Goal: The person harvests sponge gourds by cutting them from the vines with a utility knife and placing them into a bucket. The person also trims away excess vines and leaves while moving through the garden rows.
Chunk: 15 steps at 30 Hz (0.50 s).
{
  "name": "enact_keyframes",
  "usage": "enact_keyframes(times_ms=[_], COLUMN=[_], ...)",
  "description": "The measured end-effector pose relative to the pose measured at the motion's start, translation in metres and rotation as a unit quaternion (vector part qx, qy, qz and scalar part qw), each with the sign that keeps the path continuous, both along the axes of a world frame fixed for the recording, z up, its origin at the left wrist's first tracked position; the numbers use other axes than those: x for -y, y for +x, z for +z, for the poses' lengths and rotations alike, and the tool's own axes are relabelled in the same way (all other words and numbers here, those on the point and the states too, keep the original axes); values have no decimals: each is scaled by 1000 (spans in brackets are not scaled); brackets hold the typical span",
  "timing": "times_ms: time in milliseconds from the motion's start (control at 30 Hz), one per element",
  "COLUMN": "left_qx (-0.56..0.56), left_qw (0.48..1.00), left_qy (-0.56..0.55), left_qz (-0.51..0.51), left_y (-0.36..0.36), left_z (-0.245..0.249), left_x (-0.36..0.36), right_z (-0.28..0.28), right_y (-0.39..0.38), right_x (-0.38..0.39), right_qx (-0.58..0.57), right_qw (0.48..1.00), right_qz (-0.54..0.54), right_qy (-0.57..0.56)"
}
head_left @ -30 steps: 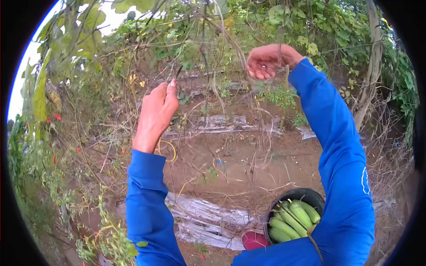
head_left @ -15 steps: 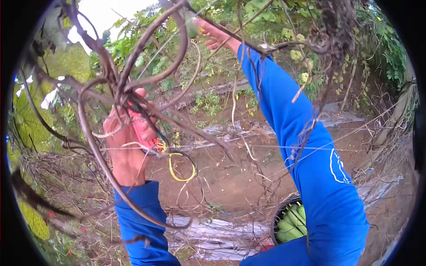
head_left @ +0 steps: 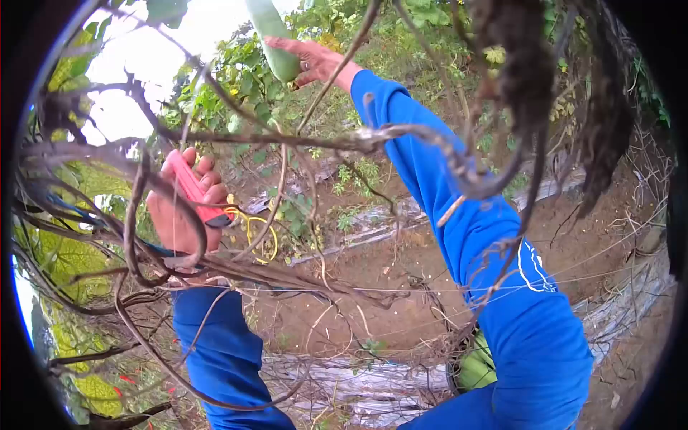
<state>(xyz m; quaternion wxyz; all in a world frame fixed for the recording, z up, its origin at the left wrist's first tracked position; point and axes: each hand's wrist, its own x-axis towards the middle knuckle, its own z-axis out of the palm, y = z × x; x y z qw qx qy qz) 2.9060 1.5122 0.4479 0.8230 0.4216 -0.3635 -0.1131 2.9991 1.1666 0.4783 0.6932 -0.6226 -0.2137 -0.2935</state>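
Observation:
My left hand [head_left: 179, 215] is closed around a red-pink handle [head_left: 195, 185] with a dark end and a looped yellow cord [head_left: 266, 240]; any blade is hidden. Brown vine stems [head_left: 236, 265] cross in front of that wrist. At the top, a long pale green gourd [head_left: 281, 61] hangs with its lower end down. My right hand [head_left: 315, 59], wearing a ring, is at the gourd's lower part, thumb lying across its front and the other fingers partly hidden behind it.
Dry, tangled vines [head_left: 337, 142] and thin strings cross close before me. Low on the right, partly behind my sleeve, a dark container holds green gourds [head_left: 476, 367]. Pale plastic sheeting [head_left: 344, 380] lies on the brown soil. Leafy plants [head_left: 423, 64] grow behind.
My view has shifted, bringing more of the gourd into sight. My right hand has moved up and left, with its thumb now across the gourd. My left hand still holds the red-pink handle.

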Motion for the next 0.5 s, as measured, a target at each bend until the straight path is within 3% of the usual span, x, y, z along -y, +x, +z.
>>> enact_keyframes(times_ms=[33, 67, 100, 200, 233, 267, 333, 367, 433, 467, 500], left_qx=[3, 6, 9, 192, 255, 340, 465, 506, 541, 599, 617], left_qw=[1000, 999, 998, 939, 904, 863, 780, 695, 652, 603, 574], left_qy=[3, 6, 9, 103, 129, 166, 136, 203, 208, 179, 186], left_qz=[23, 46, 69, 264, 319, 333, 395, 469, 490, 496, 504], left_y=[-2, -3, -5, 13, 19, 22, 63, 57, 82, 142, 133], left_z=[4, 9, 13, 44, 54, 61, 81, 91, 111, 124, 127], left_x=[14, 29, 44, 82, 92, 95, 114, 117, 132, 136, 142], right_z=[3, 1, 7, -1, -5, -16, -35, -43, -59, -59, -63], right_y=[-6, -15, 7, -12, -25, -39, -74, -81, -89, -84, -95], right_x=[-4, -7, 1, -6, -7, -9, -21, -22, -26, -25, -28], right_qx=[-18, 50, 39, 93, 118, 81, 17, 12, 45, 8, 18], right_qw=[999, 998, 997, 988, 981, 990, 999, 999, 996, 997, 995], right_qz=[-23, 38, 40, 89, 136, 80, -14, 16, 28, 32, 47], right_qy=[14, 31, 54, 87, 75, 81, 41, 51, 68, 72, 90])
